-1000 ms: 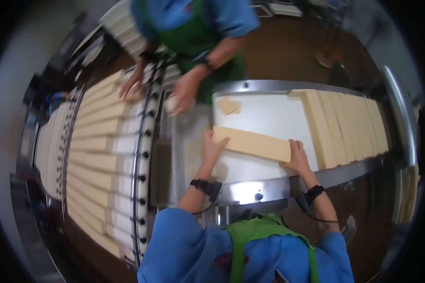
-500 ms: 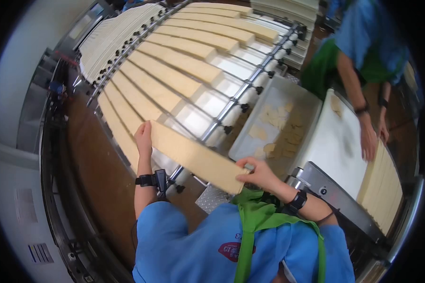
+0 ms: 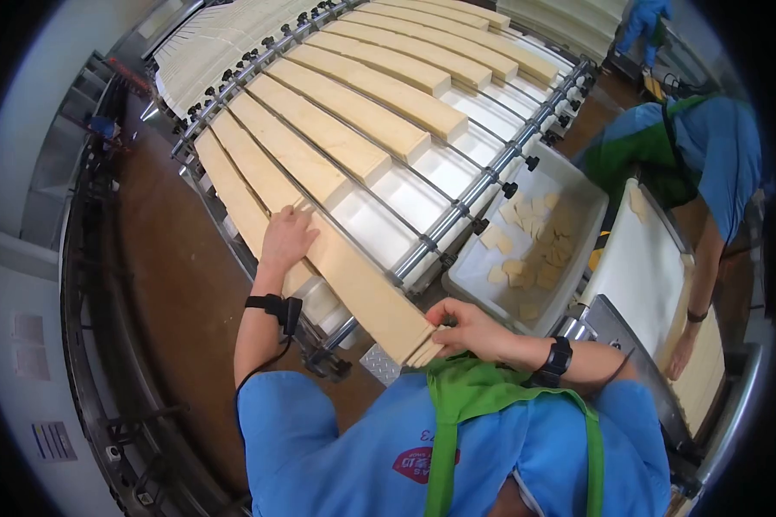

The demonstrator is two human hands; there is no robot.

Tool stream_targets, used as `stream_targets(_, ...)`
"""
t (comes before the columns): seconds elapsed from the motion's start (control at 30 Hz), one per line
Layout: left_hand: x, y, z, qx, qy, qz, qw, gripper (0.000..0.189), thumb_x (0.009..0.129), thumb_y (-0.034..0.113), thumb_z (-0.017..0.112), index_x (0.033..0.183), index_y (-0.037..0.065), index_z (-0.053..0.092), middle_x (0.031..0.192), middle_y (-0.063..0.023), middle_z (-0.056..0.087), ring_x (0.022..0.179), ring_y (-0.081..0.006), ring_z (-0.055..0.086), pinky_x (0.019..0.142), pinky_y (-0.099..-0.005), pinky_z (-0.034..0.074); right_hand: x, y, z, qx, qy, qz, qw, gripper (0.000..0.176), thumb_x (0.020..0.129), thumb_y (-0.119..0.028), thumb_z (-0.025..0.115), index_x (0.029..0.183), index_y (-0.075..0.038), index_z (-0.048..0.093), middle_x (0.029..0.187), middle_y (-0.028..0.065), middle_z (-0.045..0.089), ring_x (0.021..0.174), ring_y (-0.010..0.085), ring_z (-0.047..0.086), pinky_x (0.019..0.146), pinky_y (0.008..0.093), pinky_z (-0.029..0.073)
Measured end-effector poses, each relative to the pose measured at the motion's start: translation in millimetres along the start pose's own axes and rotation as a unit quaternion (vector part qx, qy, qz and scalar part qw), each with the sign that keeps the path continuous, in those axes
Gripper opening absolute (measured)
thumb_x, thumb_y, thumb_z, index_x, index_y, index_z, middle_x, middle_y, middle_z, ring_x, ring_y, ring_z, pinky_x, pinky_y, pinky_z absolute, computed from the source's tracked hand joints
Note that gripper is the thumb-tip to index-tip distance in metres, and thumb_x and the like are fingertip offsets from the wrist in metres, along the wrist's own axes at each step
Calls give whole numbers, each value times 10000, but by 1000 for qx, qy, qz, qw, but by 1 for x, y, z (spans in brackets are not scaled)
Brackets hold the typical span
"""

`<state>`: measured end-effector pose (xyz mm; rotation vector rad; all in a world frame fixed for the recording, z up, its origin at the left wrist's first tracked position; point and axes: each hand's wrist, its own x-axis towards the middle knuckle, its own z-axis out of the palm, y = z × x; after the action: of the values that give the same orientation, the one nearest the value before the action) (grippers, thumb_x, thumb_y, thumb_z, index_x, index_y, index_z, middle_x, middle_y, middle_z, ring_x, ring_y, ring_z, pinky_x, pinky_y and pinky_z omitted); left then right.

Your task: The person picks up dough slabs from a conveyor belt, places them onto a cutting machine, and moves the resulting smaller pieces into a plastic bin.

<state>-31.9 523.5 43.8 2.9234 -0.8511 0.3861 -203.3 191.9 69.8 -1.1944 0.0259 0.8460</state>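
A long stack of thin pale dough sheets slants from the rack's near edge toward my body. My left hand lies over its far end with the fingers spread on the top surface. At the near end, my right hand pinches the corner between thumb and fingers, where several layers fan apart. Similar long pale strips lie side by side on the rack, between thin metal divider rods. The underside of the held stack is hidden.
A metal rail with black knobs runs along the rack's right side. Beside it stands a white tub with dough scraps. To the right, a co-worker's hand reaches over pale sheets on a white conveyor.
The stack has swung to line up more with the rack lanes. My left hand has gone from gripping its far end to lying over it. The co-worker has leaned lower.
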Motion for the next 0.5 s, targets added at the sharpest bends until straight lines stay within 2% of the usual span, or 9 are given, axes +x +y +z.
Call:
stream_targets(0.07, 0, -2, 0, 9, 103, 20, 994, 221, 734, 192, 609, 877, 25, 586, 950, -121, 583, 892, -326, 508, 784, -393, 406, 21, 8, 0, -22, 21, -39, 999, 248, 821, -69, 567, 1039, -7, 466, 960, 43, 484, 829, 126, 561, 671, 251, 525)
stream_targets(0.13, -2, 8, -3, -20, 159, -17, 987, 188, 746, 141, 598, 895, 26, 584, 942, -120, 579, 888, -310, 512, 801, -384, 402, 48, 14, 5, -69, 51, -110, 990, 261, 820, -88, 568, 1045, -2, 466, 916, 52, 487, 763, 146, 579, 601, 258, 531)
stream_targets(0.17, -5, 18, -5, -34, 184, -36, 982, 175, 752, 116, 593, 903, 27, 583, 938, -120, 577, 886, -302, 514, 810, -379, 400, 54, 9, 11, -48, 73, -85, 993, 278, 813, -116, 584, 1031, 7, 464, 910, 63, 496, 731, 141, 584, 539, 249, 513)
stream_targets(0.27, -36, 76, -21, -202, 246, -148, 936, 224, 761, 76, 575, 973, 6, 562, 955, -114, 570, 905, -276, 510, 813, -357, 390, 58, 15, 8, -130, 62, -95, 985, 265, 826, -124, 583, 1027, -5, 458, 951, 44, 487, 824, 123, 556, 652, 247, 528)
stream_targets(0.37, -86, 137, -17, -366, 208, -303, 855, 354, 783, 81, 565, 1122, -3, 505, 1060, -135, 535, 985, -259, 494, 876, -342, 367, 54, 12, 7, -94, 48, -98, 990, 297, 784, -105, 628, 1017, -12, 468, 948, 37, 479, 799, 111, 549, 638, 243, 524)
stream_targets(0.4, -102, 156, -11, -423, 192, -338, 818, 422, 777, 91, 577, 1170, -5, 457, 1102, -149, 506, 1016, -267, 475, 895, -346, 354, 51, 3, 9, -106, 43, -80, 990, 350, 736, -75, 645, 1035, -13, 473, 947, 40, 482, 828, 119, 533, 687, 249, 491)
stream_targets(0.47, -121, 184, 0, -524, 167, -397, 735, 567, 767, 110, 600, 1267, -10, 362, 1185, -177, 448, 1079, -283, 437, 933, -355, 327, 58, 13, 2, -268, 64, -177, 945, 417, 671, -13, 610, 1064, -12, 472, 958, 56, 487, 907, 137, 501, 773, 262, 439)
stream_targets(0.5, -126, 195, 4, -512, 150, -382, 755, 645, 749, 127, 622, 1291, -14, 303, 1206, -194, 419, 1100, -297, 416, 943, -367, 317, 58, 16, 2, -263, 61, -177, 947, 437, 654, -3, 592, 1074, -13, 471, 963, 61, 488, 929, 141, 487, 795, 266, 424)
